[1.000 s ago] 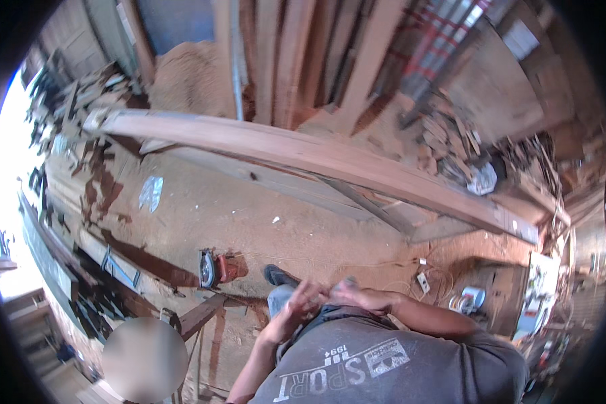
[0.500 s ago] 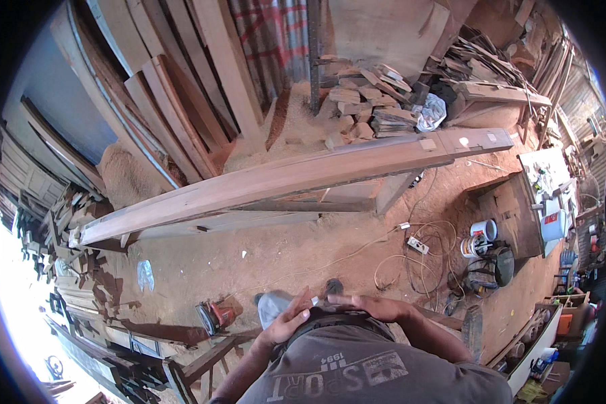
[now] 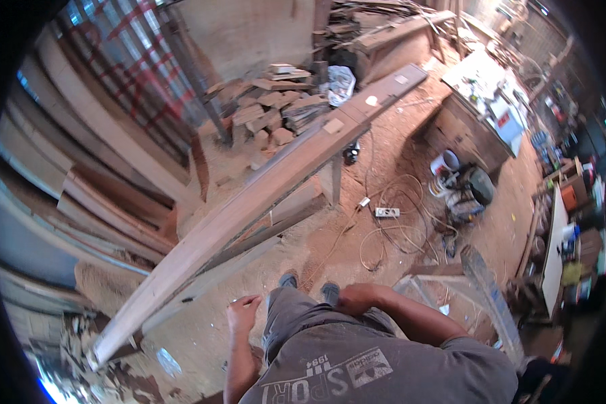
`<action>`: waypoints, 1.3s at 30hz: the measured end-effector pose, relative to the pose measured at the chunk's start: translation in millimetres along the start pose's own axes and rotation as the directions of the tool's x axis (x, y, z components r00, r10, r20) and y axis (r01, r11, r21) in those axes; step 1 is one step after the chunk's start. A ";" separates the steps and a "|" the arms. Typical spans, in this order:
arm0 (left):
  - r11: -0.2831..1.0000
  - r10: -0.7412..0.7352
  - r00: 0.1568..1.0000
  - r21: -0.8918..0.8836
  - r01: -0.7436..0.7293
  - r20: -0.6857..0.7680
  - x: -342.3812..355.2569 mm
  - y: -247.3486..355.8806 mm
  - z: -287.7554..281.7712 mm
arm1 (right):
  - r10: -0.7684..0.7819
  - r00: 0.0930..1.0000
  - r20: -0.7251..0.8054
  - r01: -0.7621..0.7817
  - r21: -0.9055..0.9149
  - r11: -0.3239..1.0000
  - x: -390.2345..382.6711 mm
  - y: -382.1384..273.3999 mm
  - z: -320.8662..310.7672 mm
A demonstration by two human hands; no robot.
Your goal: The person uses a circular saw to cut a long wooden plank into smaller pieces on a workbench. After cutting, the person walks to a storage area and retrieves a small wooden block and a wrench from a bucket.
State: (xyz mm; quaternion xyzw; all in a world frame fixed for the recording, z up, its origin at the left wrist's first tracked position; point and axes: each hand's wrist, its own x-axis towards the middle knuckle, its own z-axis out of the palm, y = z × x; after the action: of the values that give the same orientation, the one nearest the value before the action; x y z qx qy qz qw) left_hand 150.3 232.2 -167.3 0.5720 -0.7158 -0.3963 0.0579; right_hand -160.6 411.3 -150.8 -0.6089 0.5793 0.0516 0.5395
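Head view: left hand (image 3: 244, 311) hangs free just off the shorts (image 3: 286, 324), fingers bent in toward the thumb. Right hand (image 3: 355, 298) sits at the front of the shorts, fingers curled, arm bent across. Too small and soft to tell if either one pinches anything, so I won't call it. Neither touches the beam (image 3: 259, 188), the nearest big piece; both are on its near side, as are the shoes (image 3: 288, 279).

Beam lies diagonally, broad face up, raised off the floor. A support (image 3: 332, 180) stands under its right half, probably there to carry the weight and keep the face reachable.

Near side of the beam, right of the feet: power strip (image 3: 387, 213) in loose cable (image 3: 411, 236) loops, likely slack for corded tools. Beyond that, a white bucket (image 3: 444, 163) by the table (image 3: 464, 131), off the beam's right end.

Far side of the beam: offcuts (image 3: 273, 114) heaped, plastic bag (image 3: 340, 85) next to them. Long boards (image 3: 101, 121) lean upright further left, presumably to save floor space.
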 end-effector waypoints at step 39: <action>0.437 0.890 0.441 0.059 -0.897 0.115 276.4 441.3 169.0 | 0.383 0.919 -0.098 -0.025 0.953 0.302 -65.8 230.3 -69.1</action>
State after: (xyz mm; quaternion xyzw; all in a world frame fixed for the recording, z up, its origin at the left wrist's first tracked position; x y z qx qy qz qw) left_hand -375.2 91.7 -104.8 0.0969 -0.9320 -0.2845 0.2025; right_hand -396.0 462.8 -214.6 -0.1046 0.6507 -0.3182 0.6815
